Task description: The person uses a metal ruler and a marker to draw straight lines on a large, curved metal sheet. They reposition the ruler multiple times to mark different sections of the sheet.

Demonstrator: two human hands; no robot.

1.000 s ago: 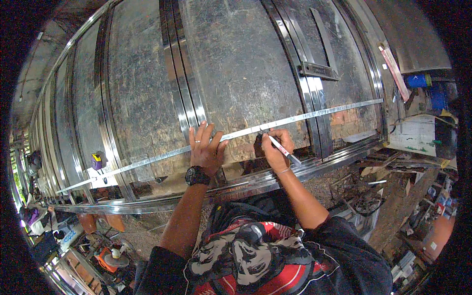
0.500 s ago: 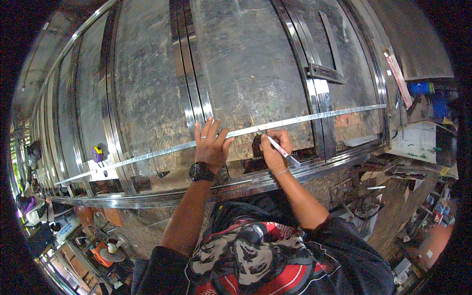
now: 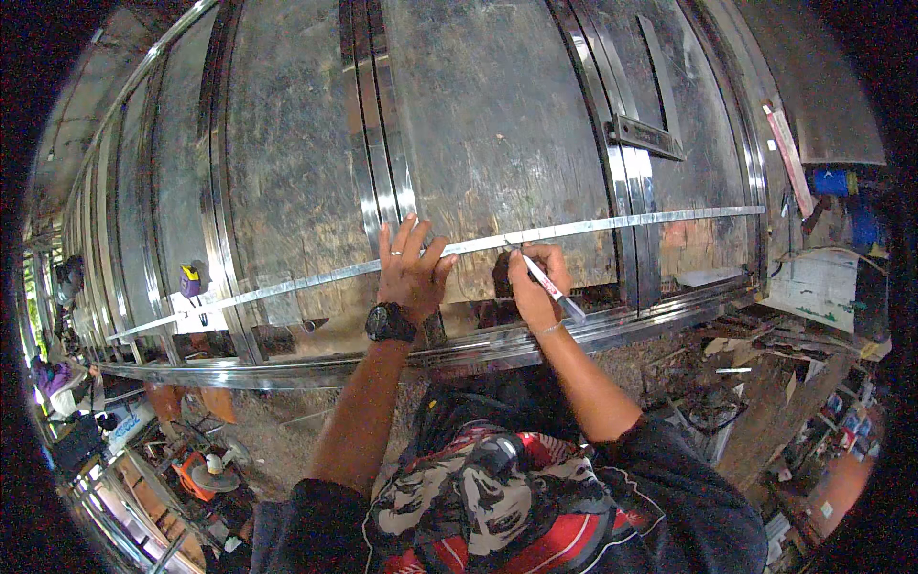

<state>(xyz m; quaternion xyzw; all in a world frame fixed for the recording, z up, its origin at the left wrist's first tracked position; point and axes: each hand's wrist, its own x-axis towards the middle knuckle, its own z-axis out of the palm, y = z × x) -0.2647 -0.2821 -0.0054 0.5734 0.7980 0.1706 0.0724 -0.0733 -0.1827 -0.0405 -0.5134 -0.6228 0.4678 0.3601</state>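
A long, thin shiny metal strip (image 3: 574, 228) with dark cross marks along it lies across the frame. My left hand (image 3: 413, 268) rests flat on the strip, its fingers stretched out over a pair of upright-running metal bars (image 3: 378, 124). A ring and a black wristwatch (image 3: 388, 323) are on that side. To the right, my right hand (image 3: 537, 292) is closed round a white marker pen (image 3: 541, 277). The pen's tip is at the strip's lower edge, between two frame bars; whether it touches cannot be made out.
The shiny frame (image 3: 497, 355) lies over a worn dark board (image 3: 497, 115). A square (image 3: 645, 137) rests at the upper right. At the left are a yellow-and-purple tape measure (image 3: 190, 279) and white paper (image 3: 203, 316). An orange power tool (image 3: 203, 478) sits lower left.
The view has shifted slightly. My left hand stays on the strip. The pen remains in my right hand, its tip still by the strip's lower edge.
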